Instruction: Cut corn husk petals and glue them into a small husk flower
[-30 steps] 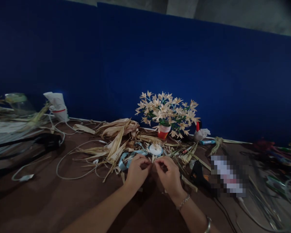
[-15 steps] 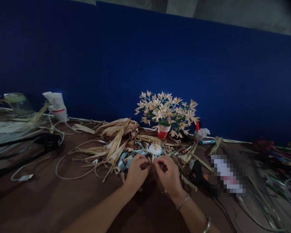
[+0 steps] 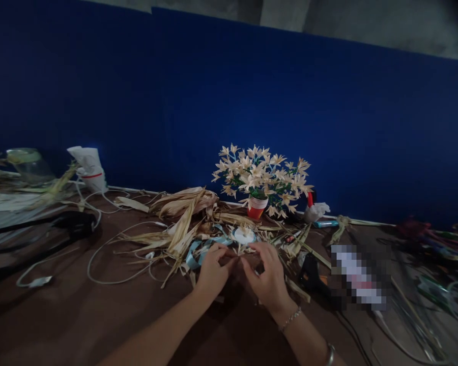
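Both hands are low in the middle of the brown table (image 3: 80, 315), close together with the fingertips almost meeting. The left hand (image 3: 212, 269) is partly curled, with the thumb and first finger pinched together at its tip. The right hand (image 3: 267, 274) is curled too, with its fingers bent down toward the left hand. A small dry leaf strip (image 3: 239, 256) sits right where the fingertips meet, and both hands seem to pinch it. It is dark there and the piece is tiny, so I cannot tell just how tight the hold is. A thin bracelet (image 3: 290, 318) is on the right wrist.

Just behind the hands is a round white tape roll (image 3: 244, 235), lying flat. A light blue ribbon (image 3: 198, 249) curls on the table beside the left hand. A pile of dry leaves (image 3: 183, 213) spreads out behind and to the left of the hands.

Farther back stands a red cup (image 3: 258, 206) full of pale handmade flowers (image 3: 261, 175), right in front of the blue wall (image 3: 229, 101). A black glue gun (image 3: 313, 274) lies near the right hand, on its right side. A white cord (image 3: 110, 254) loops over the table on the left, well apart from the hands. A white paper cup (image 3: 89, 168) stands far back on the left.
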{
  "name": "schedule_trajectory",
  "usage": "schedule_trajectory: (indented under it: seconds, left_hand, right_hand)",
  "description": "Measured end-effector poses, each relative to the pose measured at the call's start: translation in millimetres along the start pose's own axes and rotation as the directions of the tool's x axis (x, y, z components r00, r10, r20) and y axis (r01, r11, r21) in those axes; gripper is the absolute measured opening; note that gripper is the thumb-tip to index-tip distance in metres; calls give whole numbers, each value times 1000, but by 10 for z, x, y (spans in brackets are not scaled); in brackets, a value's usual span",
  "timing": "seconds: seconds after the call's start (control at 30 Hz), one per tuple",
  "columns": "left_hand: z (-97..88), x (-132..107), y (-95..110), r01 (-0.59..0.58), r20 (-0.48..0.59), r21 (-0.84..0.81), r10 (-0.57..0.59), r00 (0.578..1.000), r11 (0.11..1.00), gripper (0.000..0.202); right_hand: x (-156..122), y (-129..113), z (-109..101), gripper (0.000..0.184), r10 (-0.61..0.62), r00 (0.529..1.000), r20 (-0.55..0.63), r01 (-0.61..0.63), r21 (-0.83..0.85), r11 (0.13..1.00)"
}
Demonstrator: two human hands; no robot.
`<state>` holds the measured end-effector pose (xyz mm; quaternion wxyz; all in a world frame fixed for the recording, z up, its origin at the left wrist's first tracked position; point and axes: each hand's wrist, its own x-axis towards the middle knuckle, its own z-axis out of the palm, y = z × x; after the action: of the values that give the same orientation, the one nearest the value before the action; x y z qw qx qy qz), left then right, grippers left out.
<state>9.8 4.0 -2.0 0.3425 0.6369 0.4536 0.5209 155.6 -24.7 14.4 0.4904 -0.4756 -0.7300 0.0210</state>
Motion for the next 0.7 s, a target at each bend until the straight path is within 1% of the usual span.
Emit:
schedule_trajectory:
  seconds: [0.07, 0.17, 0.27, 0.3, 0.33, 0.37, 0.4, 0.43, 0.47, 0.53, 0.57, 0.6, 0.63, 0.67, 0.7]
  left_hand:
    - [-11, 17, 3, 41, -11, -23, -42, 999, 999, 12]
    - [-18, 35, -7, 75, -41, -45, -77, 996, 996, 13]
    - [-17, 39, -32, 92, -59, -60, -96, 994, 994, 14]
    - [-17, 38, -40, 102, -57, -71, -106, 993, 992, 15]
    - [-17, 36, -45, 112, -52, -87, -117, 992, 990, 16]
    - [-18, 36, -48, 123, -47, -106, -129, 991, 987, 17]
    - [-19, 35, -47, 133, -42, -123, -139, 989, 983, 18]
    - [-21, 36, -44, 139, -37, -137, -146, 989, 981, 18]
    - [-22, 38, -38, 142, -38, -145, -149, 988, 979, 18]
    - [-25, 43, -25, 145, -43, -141, -152, 987, 979, 17]
    - [-25, 45, -19, 149, -46, -136, -157, 987, 979, 16]
    - [-25, 46, -14, 154, -50, -132, -162, 986, 979, 16]
    - [-24, 47, -10, 158, -50, -130, -165, 985, 979, 15]
    - [-23, 46, -7, 159, -48, -128, -166, 985, 979, 15]
    - [-22, 44, -4, 157, -45, -128, -164, 985, 979, 15]
  right_hand:
    - [1, 8, -33, 22, 25, 999, -34, -25, 6, 1000]
    - [46, 44, -106, 18, 92, 994, -67, -93, -7, 996]
    - [155, 124, -291, 14, 98, 991, -96, -109, -120, 987]
    - [193, 162, -392, 14, 96, 992, -82, -110, -191, 975]
    - [223, 204, -511, 14, 112, 993, -31, -116, -275, 954]
    - [241, 248, -643, 14, 171, 984, 41, -143, -373, 917]
    - [241, 291, -782, 15, 268, 959, 91, -195, -475, 858]
    - [221, 332, -917, 16, 386, 914, 125, -252, -571, 782]
    - [183, 369, -1041, 19, 488, 857, 163, -276, -655, 703]
    - [61, 424, -1224, 28, 686, 712, 150, -324, -797, 510]
    - [-12, 443, -1274, 30, 736, 661, 146, -323, -830, 455]
    - [-87, 459, -1297, 33, 772, 618, 150, -324, -846, 424]
    - [-157, 474, -1295, 35, 786, 600, 148, -325, -853, 409]
    - [-221, 491, -1275, 38, 789, 596, 147, -326, -854, 406]
    - [-274, 512, -1245, 41, 784, 605, 142, -328, -852, 407]
